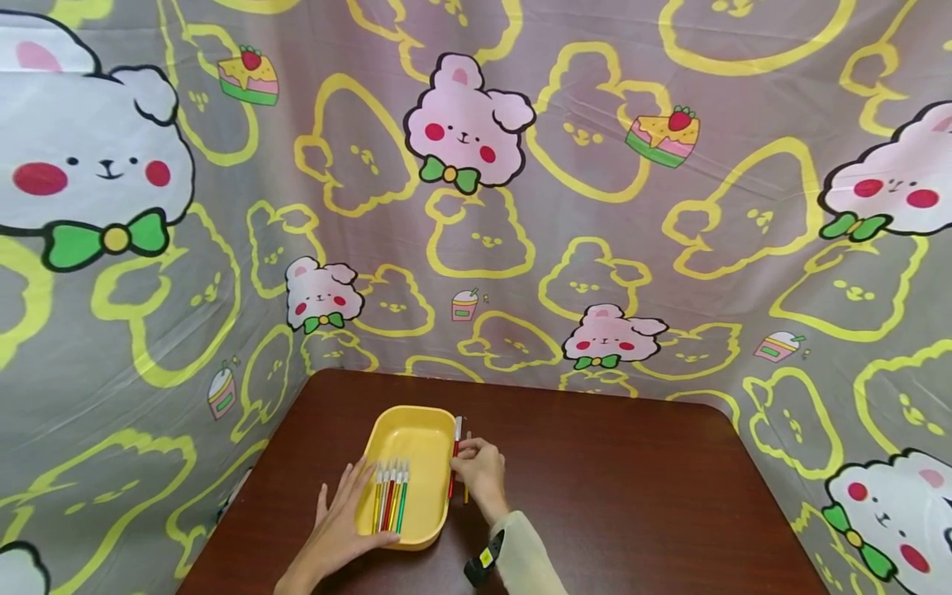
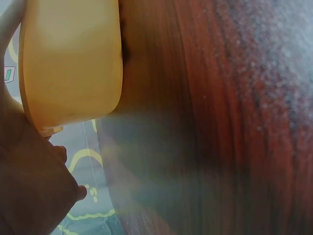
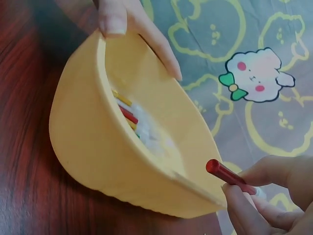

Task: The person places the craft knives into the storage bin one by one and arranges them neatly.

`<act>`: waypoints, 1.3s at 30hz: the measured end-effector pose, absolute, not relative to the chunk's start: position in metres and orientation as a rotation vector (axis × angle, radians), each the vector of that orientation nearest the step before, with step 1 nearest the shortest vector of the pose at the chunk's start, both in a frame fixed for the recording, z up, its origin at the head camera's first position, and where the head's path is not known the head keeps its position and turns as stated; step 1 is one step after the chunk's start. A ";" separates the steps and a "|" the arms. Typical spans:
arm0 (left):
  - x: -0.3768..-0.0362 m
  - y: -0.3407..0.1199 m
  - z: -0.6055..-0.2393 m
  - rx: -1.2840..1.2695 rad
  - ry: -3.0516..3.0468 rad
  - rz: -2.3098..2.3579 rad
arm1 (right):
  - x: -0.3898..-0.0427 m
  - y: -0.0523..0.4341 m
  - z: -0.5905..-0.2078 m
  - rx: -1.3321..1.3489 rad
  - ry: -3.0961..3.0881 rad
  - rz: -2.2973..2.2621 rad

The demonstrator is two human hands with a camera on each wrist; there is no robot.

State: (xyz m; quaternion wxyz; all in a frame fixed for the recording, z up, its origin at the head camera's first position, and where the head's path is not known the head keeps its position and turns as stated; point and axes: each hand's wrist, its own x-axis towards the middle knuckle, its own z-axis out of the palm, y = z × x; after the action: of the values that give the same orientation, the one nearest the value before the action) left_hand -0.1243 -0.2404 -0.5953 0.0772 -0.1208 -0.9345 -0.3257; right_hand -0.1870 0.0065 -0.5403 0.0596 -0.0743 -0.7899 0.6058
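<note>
The counter (image 1: 610, 487) carried a yellow tray (image 1: 411, 438). Left hand (image 1: 338, 529) lay spread, fingers straight, on the tray's left rim. Right hand (image 1: 479, 471) pinched a red brush (image 1: 455, 454) just right of the tray. More brushes (image 1: 391, 494) lay inside the tray.

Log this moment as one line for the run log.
left hand rests on yellow tray | right hand pinches red brush beside tray | brushes in tray | table

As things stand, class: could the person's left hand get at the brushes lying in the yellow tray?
Probably yes. The left hand rests on the yellow tray rim beside the brushes, which lie uncovered; the right hand is occupied outside the tray.
</note>
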 end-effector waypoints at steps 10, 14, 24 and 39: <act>-0.125 -0.239 -0.596 -0.365 -2.792 -0.967 | -0.181 -0.012 -0.536 -0.164 -2.451 1.699; -0.126 -0.239 -0.596 -0.361 -2.806 -0.973 | -0.178 -0.021 -0.534 -0.182 -2.485 1.629; -0.125 -0.238 -0.596 -0.359 -2.798 -0.965 | -0.172 -0.042 -0.536 -0.179 -2.576 1.415; -0.125 -0.240 -0.597 -0.357 -2.792 -1.011 | -0.164 -0.072 -0.556 -0.152 -2.601 1.365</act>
State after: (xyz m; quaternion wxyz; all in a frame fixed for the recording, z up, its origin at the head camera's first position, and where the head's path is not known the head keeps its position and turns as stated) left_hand -0.1251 -0.2403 -0.5969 0.0754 -0.1191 -0.9308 -0.3372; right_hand -0.1635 -0.0718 -0.5556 0.1001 -0.0514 -0.8799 0.4617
